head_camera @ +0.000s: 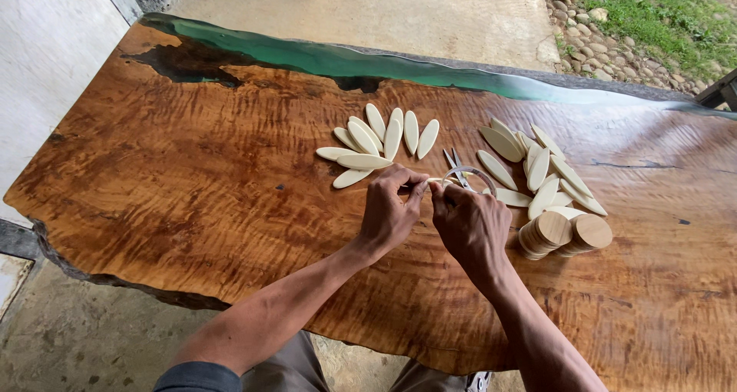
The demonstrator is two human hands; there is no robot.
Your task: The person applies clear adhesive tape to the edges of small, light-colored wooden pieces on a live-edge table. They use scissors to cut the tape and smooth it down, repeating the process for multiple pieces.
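Over the middle of a glossy wooden table [192, 185], my left hand [390, 208] and my right hand [470, 224] meet, fingertips pinched on a thin pale strip [434, 181] held between them. A loop of the strip [477, 177] curves out past my right hand. Scissors [455, 165] lie on the table just beyond my fingers. A fan of pale leaf-shaped wooden pieces [376, 140] lies beyond my left hand. Another scatter of the same pieces [537, 169] lies to the right.
Two stacks of round wooden discs [564, 233] lie on their sides just right of my right hand. A green resin band [361, 60] runs along the table's far edge. Beyond it are concrete floor, stones and grass [652, 16].
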